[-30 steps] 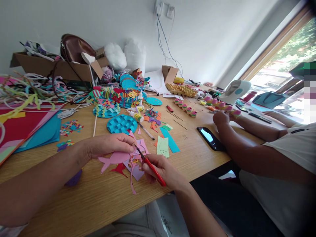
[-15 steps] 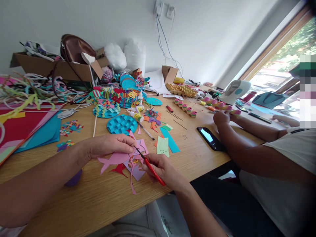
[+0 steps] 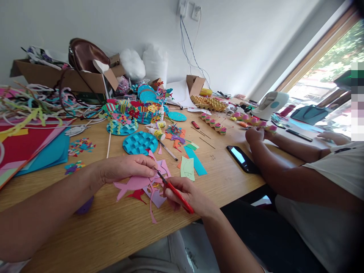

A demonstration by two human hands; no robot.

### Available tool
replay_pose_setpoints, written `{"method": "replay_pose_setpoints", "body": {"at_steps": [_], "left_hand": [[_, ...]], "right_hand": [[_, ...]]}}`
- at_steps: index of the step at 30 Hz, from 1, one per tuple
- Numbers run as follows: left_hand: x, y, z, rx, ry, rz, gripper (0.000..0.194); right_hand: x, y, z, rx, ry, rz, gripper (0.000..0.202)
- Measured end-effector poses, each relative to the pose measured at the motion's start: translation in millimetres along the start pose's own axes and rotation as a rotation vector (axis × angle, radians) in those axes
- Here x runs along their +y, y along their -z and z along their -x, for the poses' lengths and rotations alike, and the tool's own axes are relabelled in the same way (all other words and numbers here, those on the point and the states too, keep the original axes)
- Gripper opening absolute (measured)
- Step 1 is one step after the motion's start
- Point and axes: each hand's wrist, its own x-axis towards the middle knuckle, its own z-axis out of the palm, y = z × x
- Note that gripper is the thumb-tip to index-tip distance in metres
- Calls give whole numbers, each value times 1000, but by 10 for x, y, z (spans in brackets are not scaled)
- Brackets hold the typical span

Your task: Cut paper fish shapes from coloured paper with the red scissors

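1. Over the near part of the wooden table (image 3: 113,227), your left hand (image 3: 129,167) held a pink paper fish shape (image 3: 135,183), its thumb and fingertips drawn together at the end away from the forked tail.
2. Your right hand (image 3: 184,191) was closed around the red handles of the scissors (image 3: 179,196). The blades met the paper just beside your left fingertips; you could not have told from this view how far apart they stood.
3. On the pink shape, the forked tail and the lower edge of the body looked cut out. A narrow pink strip (image 3: 152,208) hung or lay below the blades; whether it was joined to the shape was unclear. The edge by the blades seemed the part left unfinished, though your fingers hid some of it.
4. Among the offcuts beneath and beside your hands lay a red scrap (image 3: 138,194) and a purple piece (image 3: 157,199).
5. Beyond your right hand, a light green paper (image 3: 187,168) carried a drawn fish outline and looked uncut along it.
6. Farther back, decorated paper fish (image 3: 122,118) stood around a blue base, which looked well advanced. Near them, a blue honeycomb disc (image 3: 140,143) lay without any fish on it.
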Motion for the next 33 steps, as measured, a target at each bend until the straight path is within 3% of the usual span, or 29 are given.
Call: {"method": "replay_pose_setpoints", "body": {"at_steps": [19, 24, 28, 33], "left_hand": [[-5, -4, -15, -19, -39, -41, 16], [-13, -4, -11, -14, -34, -64, 16], [-39, 30, -1, -19, -87, -93, 19], [9, 168, 164, 3, -142, -184, 16]], "right_hand": [[-5, 13, -13, 3, -28, -29, 49], [28, -7, -23, -1, -9, -139, 51], [36, -27, -35, 56, 45, -191, 52], [43, -53, -40, 223, 68, -162, 48]]}}
